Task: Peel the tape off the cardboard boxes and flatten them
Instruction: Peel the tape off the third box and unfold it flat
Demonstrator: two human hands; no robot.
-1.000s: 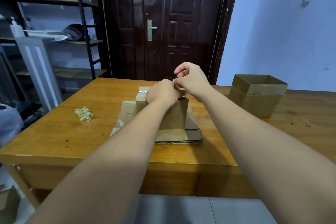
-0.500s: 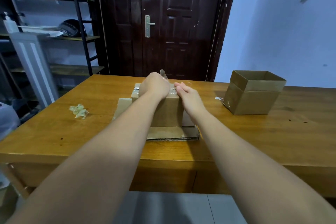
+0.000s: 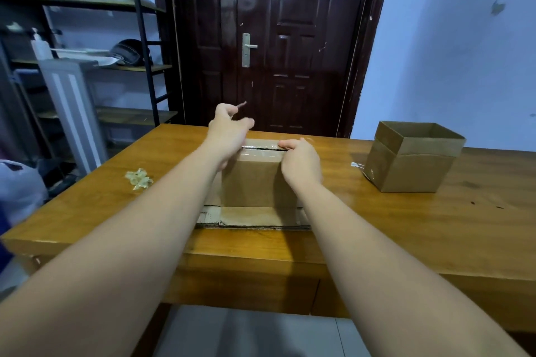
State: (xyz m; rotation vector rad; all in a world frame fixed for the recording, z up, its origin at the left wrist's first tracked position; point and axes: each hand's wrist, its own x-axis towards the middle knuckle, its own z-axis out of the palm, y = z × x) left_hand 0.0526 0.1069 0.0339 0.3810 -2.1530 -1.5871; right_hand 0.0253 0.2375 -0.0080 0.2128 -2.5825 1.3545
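Two cardboard boxes on a wooden counter (image 3: 377,226), with loose items, listed as follows. Item one: taped box (image 3: 258,182), closed, upright, at the middle of the counter near its front edge, standing on a sheet of flattened cardboard (image 3: 249,217) that juts out at the front and on the left. Glossy seam tape (image 3: 261,153) runs across the top of this box beside a dark slit between the flaps. Item two: open box (image 3: 414,162), top flaps turned up, well apart to the right, with a scrap of pale tape at its lower left corner. Item three: tape wad (image 3: 138,178), crumpled and yellowish, lying on the left part of the counter. Left hand (image 3: 229,132): raised over the far left corner of the taped box, thumb stuck out to the right, fingertips pinching a thin, dark-looking tape strip (image 3: 241,104) whose free end pokes up above the knuckles. Right hand (image 3: 301,161): set on the top right edge of the taped box, fingers curled over the top, thumb lying along the slit. Background: dark panelled door (image 3: 278,38) with a metal handle; shelf rack (image 3: 87,66) at left carrying a helmet (image 3: 130,52).
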